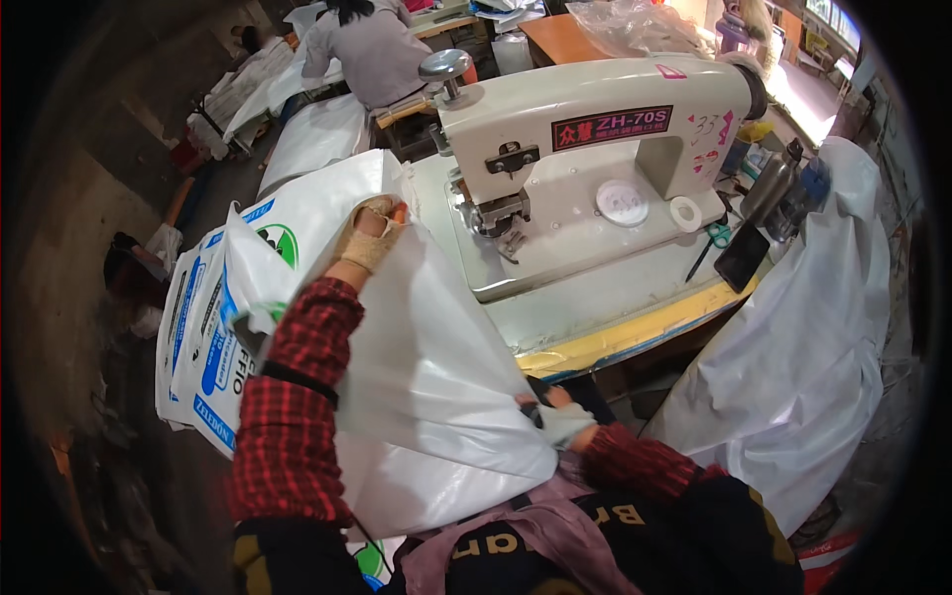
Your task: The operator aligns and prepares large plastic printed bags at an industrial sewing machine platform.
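A large white plastic sack spreads in front of me, left of the sewing machine. My left hand, in a tan fingerless glove, is closed on the sack's far part, close to the machine's needle end. Close to my body, my right hand wears a whitish glove and grips the sack's near right corner; its fingers are partly hidden. Beneath and to the left lies a stack of printed white sacks with blue and green markings.
Scissors, a dark phone and a metal bottle lie or stand right of the machine. The worktable's yellow edge runs before me. White sheeting hangs at right. A co-worker sits farther back.
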### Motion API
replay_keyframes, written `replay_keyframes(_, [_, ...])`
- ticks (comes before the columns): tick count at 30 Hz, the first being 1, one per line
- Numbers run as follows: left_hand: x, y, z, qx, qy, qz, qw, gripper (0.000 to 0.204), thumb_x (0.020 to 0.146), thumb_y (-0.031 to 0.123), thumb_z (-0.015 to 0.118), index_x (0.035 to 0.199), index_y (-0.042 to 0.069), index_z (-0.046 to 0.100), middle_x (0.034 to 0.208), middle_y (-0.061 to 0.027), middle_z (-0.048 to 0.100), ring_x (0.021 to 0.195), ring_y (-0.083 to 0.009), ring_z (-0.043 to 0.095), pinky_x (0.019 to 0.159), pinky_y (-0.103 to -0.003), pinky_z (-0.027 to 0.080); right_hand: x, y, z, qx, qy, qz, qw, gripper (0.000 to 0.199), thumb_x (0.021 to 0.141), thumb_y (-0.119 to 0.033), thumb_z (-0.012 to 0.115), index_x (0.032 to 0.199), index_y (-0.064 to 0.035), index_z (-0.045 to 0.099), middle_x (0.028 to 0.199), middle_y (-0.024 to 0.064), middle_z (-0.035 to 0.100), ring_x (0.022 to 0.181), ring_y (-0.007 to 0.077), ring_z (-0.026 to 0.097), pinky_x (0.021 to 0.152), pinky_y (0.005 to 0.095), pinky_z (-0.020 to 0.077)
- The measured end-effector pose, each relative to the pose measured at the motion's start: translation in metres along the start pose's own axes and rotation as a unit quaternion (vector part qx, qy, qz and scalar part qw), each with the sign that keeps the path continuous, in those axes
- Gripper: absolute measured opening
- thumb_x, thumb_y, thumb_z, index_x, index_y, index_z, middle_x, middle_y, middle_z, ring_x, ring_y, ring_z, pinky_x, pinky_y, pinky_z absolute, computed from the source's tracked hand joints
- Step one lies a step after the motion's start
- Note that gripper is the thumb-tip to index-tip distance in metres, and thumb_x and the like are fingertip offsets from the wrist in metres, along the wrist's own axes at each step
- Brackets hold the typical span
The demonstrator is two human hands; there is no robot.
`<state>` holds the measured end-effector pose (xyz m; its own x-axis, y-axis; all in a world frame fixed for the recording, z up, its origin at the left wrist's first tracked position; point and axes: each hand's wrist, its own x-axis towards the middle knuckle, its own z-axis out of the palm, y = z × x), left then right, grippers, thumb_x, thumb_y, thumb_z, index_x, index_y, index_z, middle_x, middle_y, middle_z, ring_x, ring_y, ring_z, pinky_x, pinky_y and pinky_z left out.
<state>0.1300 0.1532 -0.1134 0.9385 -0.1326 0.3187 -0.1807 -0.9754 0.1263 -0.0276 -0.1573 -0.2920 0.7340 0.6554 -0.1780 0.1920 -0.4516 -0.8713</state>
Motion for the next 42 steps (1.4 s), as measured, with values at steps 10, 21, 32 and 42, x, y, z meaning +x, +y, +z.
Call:
replay_keyframes(10, [0.017, 0.033, 0.115, -0.174, 0.081, -0.121, 0.974, 0.023, 0.079, 0.025, 0.058, 0.090, 0.007, 0.065, 0.077, -0.0066, 0.064, 0.070, -0.0145, 0.058, 0.066, -0.028, 0.045, 0.009, 0.000, -0.004, -0.004, 0.047, 0.029, 0.998, 0.039, 0.084, -0.029, 0.048, 0.118, -0.0110, 0.052, 0.088, 0.0210, 0.062, 0.081, 0.0394, 0.060, 0.071, 0.0420, 0.0475])
replay_keyframes(21, [0.012, -0.047, 0.188, -0.267, -0.057, -0.079, 0.959, 0.042, 0.086, 0.040, 0.044, 0.114, 0.012, 0.057, 0.105, -0.0054, 0.061, 0.097, -0.0244, 0.056, 0.085, -0.037, 0.042, -0.014, 0.014, -0.016, -0.088, -0.010, 0.142, 0.986, 0.040, 0.084, -0.027, 0.045, 0.120, -0.0096, 0.050, 0.085, 0.0215, 0.062, 0.077, 0.0400, 0.060, 0.068, 0.0442, 0.0480])
replay_keyframes(32, [-0.026, 0.073, -0.016, -0.102, -0.669, 0.063, 0.733, 0.043, 0.083, 0.034, 0.052, 0.119, 0.010, 0.054, 0.079, -0.0123, 0.061, 0.079, -0.0179, 0.059, 0.072, -0.033, 0.047, 0.124, -0.027, -0.074, -0.167, -0.041, 0.094, 0.981, 0.073, 0.078, -0.025, 0.051, 0.141, -0.0144, 0.016, 0.083, 0.0268, 0.060, 0.076, 0.0409, 0.059, 0.066, 0.0457, 0.0468])
replay_keyframes(42, [-0.132, 0.197, -0.047, 0.024, -0.579, 0.204, 0.789, 0.025, 0.064, 0.028, 0.068, 0.078, 0.008, 0.061, 0.073, -0.0134, 0.063, 0.069, -0.0343, 0.062, 0.061, -0.041, 0.050, 0.054, -0.020, -0.040, -0.235, -0.163, 0.015, 0.958, 0.081, 0.078, -0.024, 0.055, 0.143, -0.0172, 0.007, 0.085, 0.0273, 0.059, 0.078, 0.0431, 0.057, 0.066, 0.0449, 0.0465])
